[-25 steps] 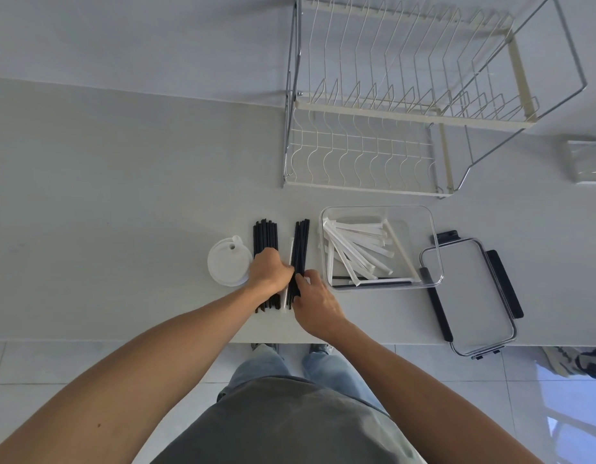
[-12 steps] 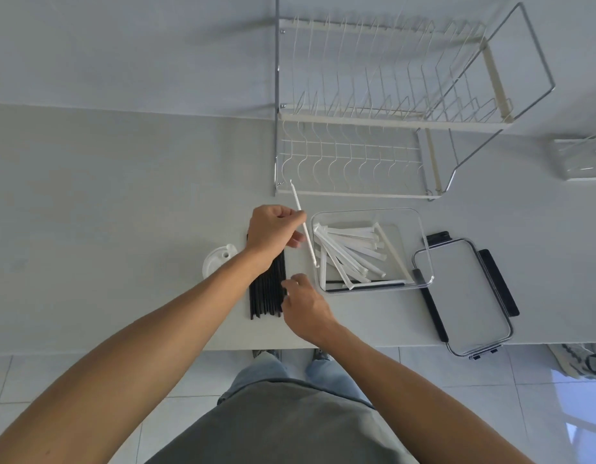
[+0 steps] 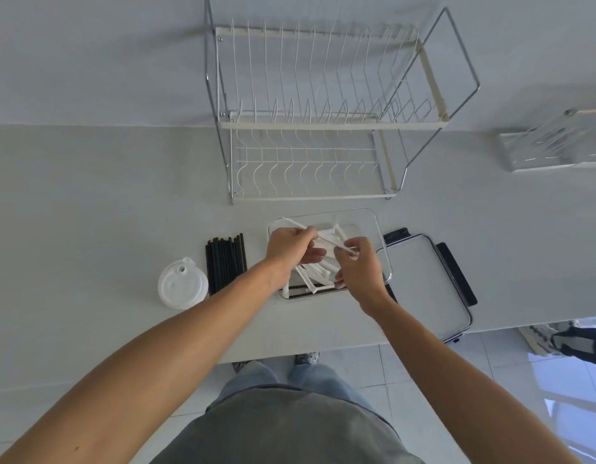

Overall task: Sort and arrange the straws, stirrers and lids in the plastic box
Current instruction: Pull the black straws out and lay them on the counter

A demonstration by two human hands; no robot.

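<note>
Both hands meet above the clear plastic box (image 3: 377,226), and a single thin white straw (image 3: 298,226) runs slantwise between them. The left hand (image 3: 290,244) pinches it near its far-left end, thumb and forefinger closed narrowly on the shaft, while the fingertips of the right hand (image 3: 358,267) close on its other end toward the right. The straw hangs over the box's interior, a short length of it poking out past the left hand toward the box's far-left corner. Under the hands, more white wrapped straws (image 3: 315,277) lie crisscrossed inside the box, partly hidden by the palms; a dark strip lies along the near wall, too covered to identify. No brand, label or writing can be read on anything in view. Just left of the box, a bundle of black straws (image 3: 225,266) lies on the pale counter (image 3: 89,212), running front to back, and beside that sits a white round cup lid (image 3: 182,285). To the right of the box rests its lid (image 3: 427,283), flat, with black clips along its edges. Behind the box stands a wire dish rack (image 3: 323,128), and a clear holder (image 3: 557,145) sits far right.
</note>
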